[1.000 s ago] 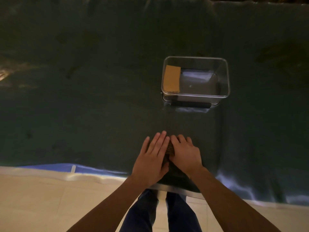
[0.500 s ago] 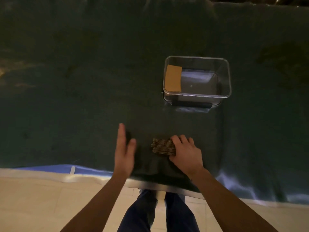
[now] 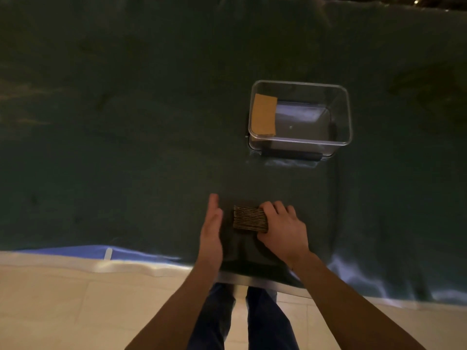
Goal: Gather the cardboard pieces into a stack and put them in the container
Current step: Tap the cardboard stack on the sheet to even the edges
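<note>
A stack of brown cardboard pieces (image 3: pixel 249 218) rests on edge on the dark green tablecloth near the front of the table. My right hand (image 3: pixel 283 229) grips the stack's right end, fingers over its top. My left hand (image 3: pixel 211 228) stands flat and upright just left of the stack, palm facing it, a small gap between them. Beyond, a clear plastic container (image 3: pixel 346 114) stands open. One tan cardboard piece (image 3: pixel 264 114) leans against its left inner wall.
The dark green cloth (image 3: pixel 126 147) covers the whole table and hangs over its front edge (image 3: pixel 252 281). Pale floor tiles and my legs show below the edge.
Both hands covered the stack a second ago. My left hand then swung away to the left and has now come back close to the stack's left end. The right hand kept its hold.
</note>
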